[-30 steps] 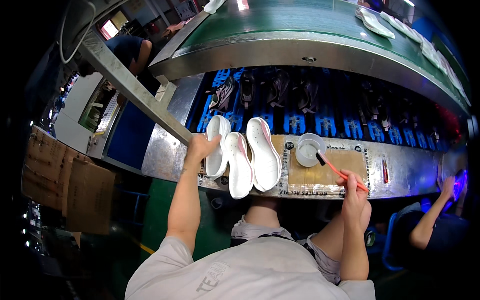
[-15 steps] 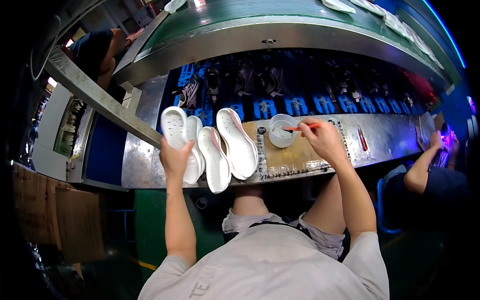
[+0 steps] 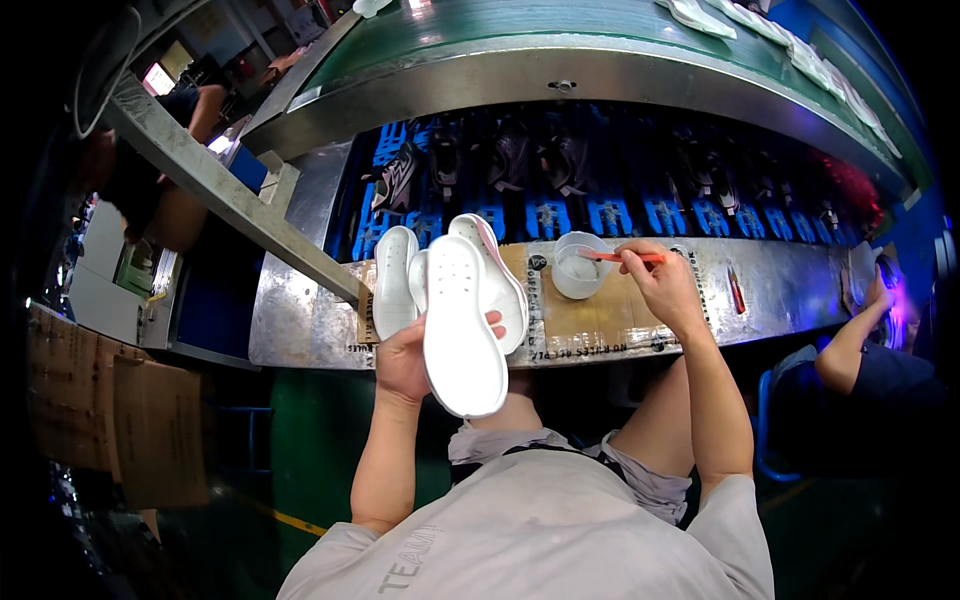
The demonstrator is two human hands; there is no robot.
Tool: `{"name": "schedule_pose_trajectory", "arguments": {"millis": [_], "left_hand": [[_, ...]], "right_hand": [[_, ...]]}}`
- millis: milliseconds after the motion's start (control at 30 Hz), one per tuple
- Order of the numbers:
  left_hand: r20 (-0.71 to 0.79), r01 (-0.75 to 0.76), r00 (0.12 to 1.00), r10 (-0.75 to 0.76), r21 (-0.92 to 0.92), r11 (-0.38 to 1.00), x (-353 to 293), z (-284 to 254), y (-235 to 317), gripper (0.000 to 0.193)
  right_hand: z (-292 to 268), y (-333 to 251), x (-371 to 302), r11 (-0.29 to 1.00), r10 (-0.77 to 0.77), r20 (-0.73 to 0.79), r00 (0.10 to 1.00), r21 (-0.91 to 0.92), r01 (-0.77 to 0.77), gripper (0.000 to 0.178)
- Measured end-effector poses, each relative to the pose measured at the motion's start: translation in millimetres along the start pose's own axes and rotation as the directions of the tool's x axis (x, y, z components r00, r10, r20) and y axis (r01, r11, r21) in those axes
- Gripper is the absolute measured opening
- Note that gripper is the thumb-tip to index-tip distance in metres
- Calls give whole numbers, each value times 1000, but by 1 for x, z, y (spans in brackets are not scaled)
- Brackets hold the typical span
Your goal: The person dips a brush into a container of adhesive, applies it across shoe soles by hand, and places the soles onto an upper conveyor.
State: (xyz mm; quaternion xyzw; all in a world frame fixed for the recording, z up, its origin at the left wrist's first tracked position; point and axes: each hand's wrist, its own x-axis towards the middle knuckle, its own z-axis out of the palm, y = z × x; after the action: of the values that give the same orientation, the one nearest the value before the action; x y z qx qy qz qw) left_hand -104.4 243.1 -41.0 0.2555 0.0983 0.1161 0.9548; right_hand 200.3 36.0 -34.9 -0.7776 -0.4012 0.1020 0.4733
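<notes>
At the near edge of the metal bench (image 3: 705, 290), the left hand (image 3: 402, 365) holds one white sole (image 3: 465, 330), its fingers closed behind it. The right hand (image 3: 662, 285) pinches a thin red brush (image 3: 645, 258), whose tip is at the mouth of the translucent cup (image 3: 577, 290). So the brush is away from the sole; whether this sole already carries something from the cup, I cannot tell. Beyond it are other soles (image 3: 395, 290), and which of them are done is also not visible. Farther back stand dark shoes (image 3: 398, 185) on blue holders (image 3: 548, 217)

I see green floor (image 3: 322, 430), yellow stripe (image 3: 297, 522) | metal surface (image 3: 292, 322) before me, steel-edged green belt (image 3: 540, 25) beyond | slanted metal beam (image 3: 222, 192), cardboard boxes (image 3: 157, 430) at left | blue wall (image 3: 905, 225), violet glow (image 3: 899, 300) at right
</notes>
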Motion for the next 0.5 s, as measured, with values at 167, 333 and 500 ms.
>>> {"name": "schedule_pose_trajectory", "arguments": {"millis": [167, 333, 500], "left_hand": [[64, 109, 992, -108, -16, 994, -1, -3, -21, 81], [155, 343, 936, -315, -218, 913, 0, 11, -29, 90], [347, 506, 846, -404, -285, 814, 1, 13, -40, 90]], "right_hand": [[-10, -7, -9, 971, -69, 25, 997, 229, 62, 20], [-24, -38, -10, 919, -265, 328, 907, 371, 134, 19], [-14, -32, -8, 938, -258, 341, 904, 312, 150, 20]]}}
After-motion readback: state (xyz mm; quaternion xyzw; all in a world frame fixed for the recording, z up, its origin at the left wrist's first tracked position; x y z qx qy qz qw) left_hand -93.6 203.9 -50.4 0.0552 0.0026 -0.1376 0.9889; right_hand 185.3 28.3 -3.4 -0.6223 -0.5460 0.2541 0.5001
